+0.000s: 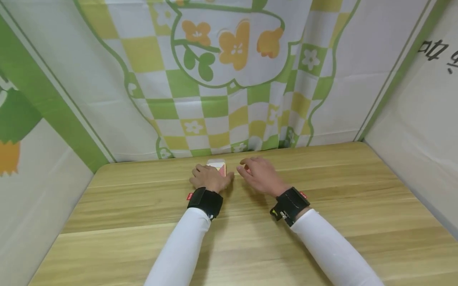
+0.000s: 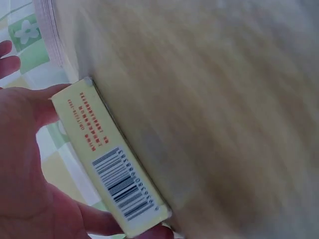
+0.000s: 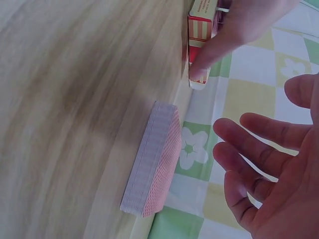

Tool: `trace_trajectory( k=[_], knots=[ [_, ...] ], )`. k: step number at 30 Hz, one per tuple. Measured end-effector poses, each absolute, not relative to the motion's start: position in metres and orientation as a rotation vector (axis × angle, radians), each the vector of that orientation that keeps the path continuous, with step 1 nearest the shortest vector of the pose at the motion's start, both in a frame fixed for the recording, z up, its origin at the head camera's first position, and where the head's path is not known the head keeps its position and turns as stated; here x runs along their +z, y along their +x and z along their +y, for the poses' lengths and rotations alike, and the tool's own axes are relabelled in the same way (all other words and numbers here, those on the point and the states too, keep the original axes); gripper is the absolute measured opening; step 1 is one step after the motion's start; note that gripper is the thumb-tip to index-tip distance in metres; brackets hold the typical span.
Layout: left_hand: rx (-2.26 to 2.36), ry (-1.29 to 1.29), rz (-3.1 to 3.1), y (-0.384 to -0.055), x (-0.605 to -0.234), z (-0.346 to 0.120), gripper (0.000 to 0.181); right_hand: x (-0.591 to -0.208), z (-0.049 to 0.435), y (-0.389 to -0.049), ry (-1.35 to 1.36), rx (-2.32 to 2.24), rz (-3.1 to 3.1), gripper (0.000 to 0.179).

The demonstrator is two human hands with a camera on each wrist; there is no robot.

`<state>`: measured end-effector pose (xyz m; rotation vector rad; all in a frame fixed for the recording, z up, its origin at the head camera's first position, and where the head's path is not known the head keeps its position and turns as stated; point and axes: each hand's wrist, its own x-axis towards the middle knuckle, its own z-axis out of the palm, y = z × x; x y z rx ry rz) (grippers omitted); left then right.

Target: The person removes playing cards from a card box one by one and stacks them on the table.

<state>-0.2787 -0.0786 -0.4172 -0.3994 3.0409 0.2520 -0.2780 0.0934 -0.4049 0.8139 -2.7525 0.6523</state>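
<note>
My left hand [image 1: 210, 178] grips a small cream-and-red playing card box [image 2: 112, 164] by its two ends, at the table's far edge. The box's barcode side faces the left wrist camera. In the right wrist view the left thumb lies against the red-striped end of the box. My right hand [image 1: 260, 174] hovers with relaxed, spread fingers and holds nothing. Nearest to it is a squared deck of playing cards [image 3: 154, 162] with pink patterned backs, resting on the table apart from the fingers. The head view mostly hides this deck behind the right hand.
A pale pink, finely striped block [image 2: 48, 32] stands beyond the box in the left wrist view; its kind is unclear. The wooden table [image 1: 243, 246] ends against a checked, flowered curtain [image 1: 229, 115]. Fabric walls stand at both sides.
</note>
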Motion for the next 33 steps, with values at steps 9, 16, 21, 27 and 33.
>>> trace_trajectory(
  k=[9, 16, 21, 27, 33],
  knots=[
    [0.433, -0.412, 3.017, -0.284, -0.411, -0.081, 0.076, -0.401, 0.089, -0.277, 0.810, 0.734, -2.753, 0.042],
    [0.535, -0.300, 3.035, -0.279, -0.398, -0.086, 0.065, -0.395, 0.085, -0.279, 0.801, 0.939, -2.753, 0.031],
    [0.583, -0.053, 3.143, -0.273, -0.387, -0.086, 0.053, -0.385, 0.084, -0.284, 0.858, 1.145, -2.663, 0.026],
    [0.564, 0.158, 3.191, -0.265, -0.373, -0.085, 0.054, -0.377, 0.086, -0.291, 0.831, 1.217, -2.682, 0.018],
    [0.501, 0.270, 3.159, -0.259, -0.365, -0.087, 0.060, -0.375, 0.088, -0.294, 0.769, 1.340, -2.793, 0.010]
  ],
)
